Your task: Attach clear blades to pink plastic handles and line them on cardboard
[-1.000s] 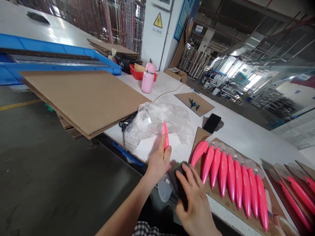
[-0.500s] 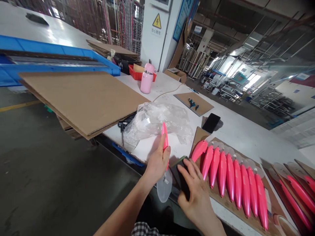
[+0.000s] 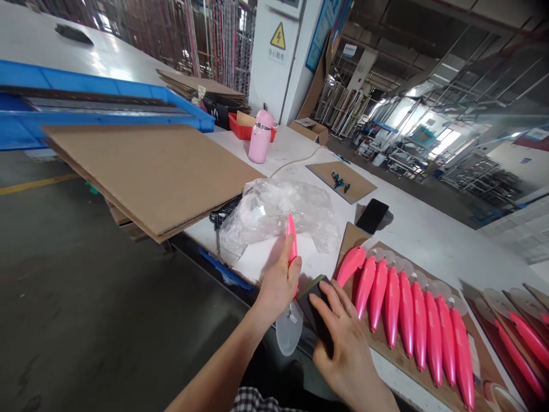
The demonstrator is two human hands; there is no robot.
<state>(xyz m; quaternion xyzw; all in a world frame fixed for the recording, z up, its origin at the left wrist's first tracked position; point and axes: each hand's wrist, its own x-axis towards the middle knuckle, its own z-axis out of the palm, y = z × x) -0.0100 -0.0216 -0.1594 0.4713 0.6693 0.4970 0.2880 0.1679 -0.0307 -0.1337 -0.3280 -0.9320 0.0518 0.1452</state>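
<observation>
While your L hand pinches the pink piece btwn thumb & fingers, lower ctr, its midsection hidden, your R hand on the dark block, fingers slightly spread, block part-covered, row of pink pieces lower R, others cut off at R edge.

Landmark: glossy hot-pink slender fish-shaped lure with a translucent whitish oval lip. Right of landmark: matte black rectangular block with a green top edge; row of glossy hot-pink slender lures on plain brown flat cardboard. Beyond landmark: clear, colourless crumpled plastic bag; pale-pink cylindrical bottle with a silver band; white flat-topped bench. Left of landmark, farther out: bright-blue rectangular plastic tray. Below landmark: black-and-white checked fabric garment.
</observation>
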